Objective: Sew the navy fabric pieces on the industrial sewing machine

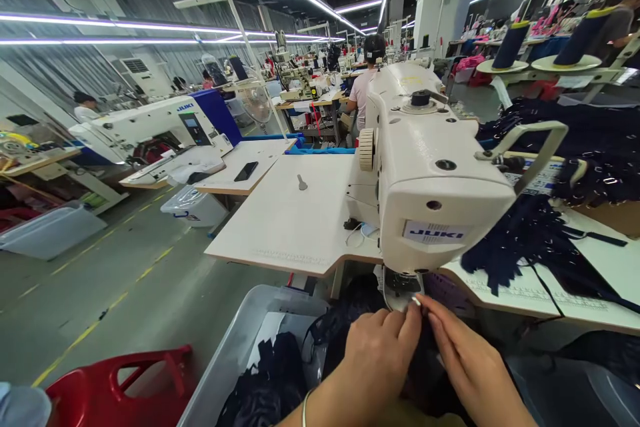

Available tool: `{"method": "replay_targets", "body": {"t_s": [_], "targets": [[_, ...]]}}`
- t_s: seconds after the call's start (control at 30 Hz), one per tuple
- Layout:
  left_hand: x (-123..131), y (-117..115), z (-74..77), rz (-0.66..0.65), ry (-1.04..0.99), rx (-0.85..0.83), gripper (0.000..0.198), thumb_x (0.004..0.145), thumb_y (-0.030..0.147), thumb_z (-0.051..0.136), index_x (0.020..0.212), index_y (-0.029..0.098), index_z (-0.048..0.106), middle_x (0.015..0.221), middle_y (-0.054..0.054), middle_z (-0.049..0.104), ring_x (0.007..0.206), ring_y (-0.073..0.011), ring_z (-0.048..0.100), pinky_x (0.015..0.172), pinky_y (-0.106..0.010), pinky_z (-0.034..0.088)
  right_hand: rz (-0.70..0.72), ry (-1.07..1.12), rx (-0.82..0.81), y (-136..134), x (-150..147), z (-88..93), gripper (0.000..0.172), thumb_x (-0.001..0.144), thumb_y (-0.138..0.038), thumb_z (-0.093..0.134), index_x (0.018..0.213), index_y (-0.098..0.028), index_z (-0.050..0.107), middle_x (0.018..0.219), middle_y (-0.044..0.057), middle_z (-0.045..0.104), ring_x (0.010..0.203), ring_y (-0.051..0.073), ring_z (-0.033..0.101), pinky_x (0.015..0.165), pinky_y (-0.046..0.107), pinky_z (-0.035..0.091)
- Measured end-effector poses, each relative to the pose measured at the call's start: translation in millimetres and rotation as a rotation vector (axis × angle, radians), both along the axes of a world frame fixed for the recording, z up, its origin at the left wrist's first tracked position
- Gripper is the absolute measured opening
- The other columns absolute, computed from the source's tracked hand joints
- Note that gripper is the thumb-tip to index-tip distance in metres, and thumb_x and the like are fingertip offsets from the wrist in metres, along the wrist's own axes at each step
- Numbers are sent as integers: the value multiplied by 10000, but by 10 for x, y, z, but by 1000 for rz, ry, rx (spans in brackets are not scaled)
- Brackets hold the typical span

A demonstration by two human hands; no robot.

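Observation:
A white JUKI sewing machine (445, 153) stands right in front of me, its needle area low at the front. Just below its head, my left hand (380, 350) is closed, with the fingertips pinched together beside the metal sewing plate (395, 297). My right hand (463, 350) meets it from the right, thumb and fingers pressed together. Whatever lies between the fingertips is too small and covered to name. Dark fabric (350, 313) hangs below and behind the hands. To the right, a heap of navy straps (530, 240) with metal rings lies on the machine table.
A white tabletop (280, 213) extends left, bearing a small grey metal piece (302, 182). A phone (247, 171) lies on the neighbouring table. Below are a clear plastic bin (235, 353) of dark pieces and a red stool (125, 380). A person (367, 83) sits ahead.

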State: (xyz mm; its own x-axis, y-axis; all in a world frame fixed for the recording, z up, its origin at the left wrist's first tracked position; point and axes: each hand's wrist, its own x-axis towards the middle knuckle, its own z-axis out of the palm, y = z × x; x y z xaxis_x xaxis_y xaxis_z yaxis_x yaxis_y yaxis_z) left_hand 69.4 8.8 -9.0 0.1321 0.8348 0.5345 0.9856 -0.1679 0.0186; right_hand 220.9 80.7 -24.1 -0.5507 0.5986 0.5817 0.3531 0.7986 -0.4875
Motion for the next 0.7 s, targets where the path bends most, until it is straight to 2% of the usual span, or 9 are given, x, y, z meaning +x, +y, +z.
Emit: {"method": "replay_targets", "body": {"t_s": [0.1, 0.2, 0.3, 0.33, 0.4, 0.5, 0.53, 0.63, 0.7], "targets": [[-1, -11, 12, -21, -36, -29, 146, 937, 192, 474, 1057, 185, 557, 639, 20, 589, 547, -142, 576, 477, -294, 378, 35, -51, -177, 31, 91, 44, 346, 980, -239, 432, 1322, -263, 481, 1092, 3, 715, 937, 128, 702, 774, 154, 571], [-4, -18, 29, -44, -44, -81, 176, 923, 182, 476, 1084, 195, 546, 664, 18, 597, 559, -155, 575, 485, -303, 391, 81, -43, -184, 50, 145, 70, 275, 963, -253, 472, 1219, -299, 565, 1090, -11, 707, 951, 142, 696, 827, 187, 565], [21, -15, 6, -43, -63, -95, 170, 926, 169, 465, 1079, 189, 535, 687, 16, 614, 572, -164, 586, 486, -311, 396, 47, 3, -171, 51, 135, 75, 192, 957, -287, 474, 1071, -271, 627, 1022, 14, 698, 898, 158, 696, 814, 218, 572], [38, -13, -10, -40, -82, -86, 158, 936, 177, 463, 1078, 182, 531, 682, 18, 617, 569, -159, 590, 486, -308, 396, 4, 31, -184, 49, 121, 78, 179, 955, -299, 470, 1023, -260, 631, 989, 23, 692, 873, 162, 693, 784, 220, 578], [75, -10, -43, -43, -115, -65, 172, 958, 210, 458, 1112, 163, 516, 660, 22, 617, 552, -146, 594, 481, -297, 395, -110, 95, -232, 44, 88, 87, 170, 949, -318, 467, 962, -246, 620, 919, 30, 678, 793, 157, 682, 622, 189, 580], [104, -13, -66, -71, -149, -56, 218, 970, 231, 447, 1167, 154, 502, 624, 30, 608, 521, -135, 589, 480, -281, 394, -199, 144, -299, 44, 64, 99, 162, 948, -327, 455, 944, -242, 593, 865, 29, 653, 685, 141, 650, 370, 142, 474], [100, -16, -63, -84, -170, -60, 204, 971, 226, 444, 1155, 171, 514, 623, 34, 613, 519, -133, 590, 486, -275, 397, -186, 142, -298, 49, 70, 102, 160, 950, -320, 445, 960, -243, 585, 881, 32, 649, 697, 141, 650, 364, 139, 467], [50, -22, -26, -102, -260, -128, 133, 968, 253, 459, 1032, 235, 574, 642, 43, 645, 538, -125, 609, 514, -244, 409, -130, 105, -245, 82, 139, 107, 200, 960, -288, 410, 1102, -243, 544, 966, 55, 631, 812, 154, 660, 521, 165, 550], [8, -24, 18, -98, -307, -210, 120, 954, 285, 490, 952, 244, 604, 656, 39, 660, 558, -128, 623, 522, -226, 416, -48, 23, -209, 103, 206, 103, 249, 955, -310, 438, 1181, -245, 520, 1003, 67, 614, 817, 157, 660, 587, 186, 569]]}}
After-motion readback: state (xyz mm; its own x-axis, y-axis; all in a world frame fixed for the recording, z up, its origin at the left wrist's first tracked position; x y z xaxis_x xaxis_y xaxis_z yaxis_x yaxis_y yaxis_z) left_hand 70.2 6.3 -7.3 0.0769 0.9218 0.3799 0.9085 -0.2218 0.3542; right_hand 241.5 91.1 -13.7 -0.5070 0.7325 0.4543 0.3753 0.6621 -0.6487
